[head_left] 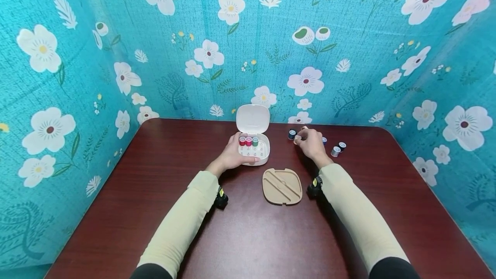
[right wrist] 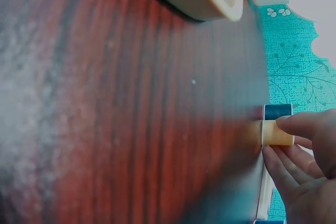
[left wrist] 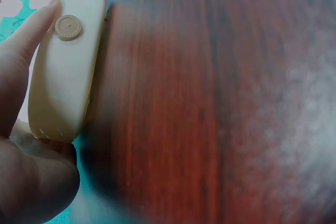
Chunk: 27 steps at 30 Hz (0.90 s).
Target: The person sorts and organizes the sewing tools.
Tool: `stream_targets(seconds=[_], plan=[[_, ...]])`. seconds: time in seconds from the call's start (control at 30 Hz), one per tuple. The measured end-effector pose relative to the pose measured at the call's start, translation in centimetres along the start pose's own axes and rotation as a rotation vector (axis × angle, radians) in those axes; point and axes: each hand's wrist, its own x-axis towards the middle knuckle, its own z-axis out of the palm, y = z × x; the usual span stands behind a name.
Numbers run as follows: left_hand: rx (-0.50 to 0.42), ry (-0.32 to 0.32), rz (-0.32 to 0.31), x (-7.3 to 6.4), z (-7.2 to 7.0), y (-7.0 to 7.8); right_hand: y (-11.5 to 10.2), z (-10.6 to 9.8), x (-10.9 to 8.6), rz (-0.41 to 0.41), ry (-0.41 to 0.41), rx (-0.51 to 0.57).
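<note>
My left hand (head_left: 231, 155) grips a white lidded box (head_left: 265, 157) by its left side, thumb along the front. The lid (head_left: 253, 119) stands up at the back. Inside, a red spool (head_left: 242, 141), a pink spool (head_left: 249, 141) and a green spool (head_left: 255, 141) of thread sit in the back row, with bare pegs in front. In the left wrist view the box front shows a round tan button (left wrist: 69, 27). My right hand (head_left: 313, 144) pinches a pale yellow thread spool (right wrist: 277, 132) between thumb and fingers, close beside a dark blue spool (right wrist: 277, 112).
A tan grooved tray (head_left: 283, 186) lies on the dark red table (head_left: 248, 236) in front of the box. Right of my right hand stand a grey spool (head_left: 336, 151), a black spool (head_left: 342, 146) and a partly hidden blue spool (head_left: 324, 141). Floral cloth (head_left: 232, 76) hangs behind the table.
</note>
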Motion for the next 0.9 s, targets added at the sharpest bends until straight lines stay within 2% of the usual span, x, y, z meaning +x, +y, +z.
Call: stream_targets(seconds=[0.33, 0.63, 0.9], plan=[[-0.008, 0.008, 0.002, 0.1, -0.2, 0.0, -0.6, -0.1, -0.5, -0.011, -0.029, 0.001], [-0.012, 0.006, -0.002, 0.0, -0.1, 0.0, -1.6, 0.0, -0.8, -0.032, -0.046, 0.056], [0.000, -0.003, -0.014, 0.0, 0.0, 0.0, -2.8, 0.4, -1.1, -0.089, -0.042, 0.097]])
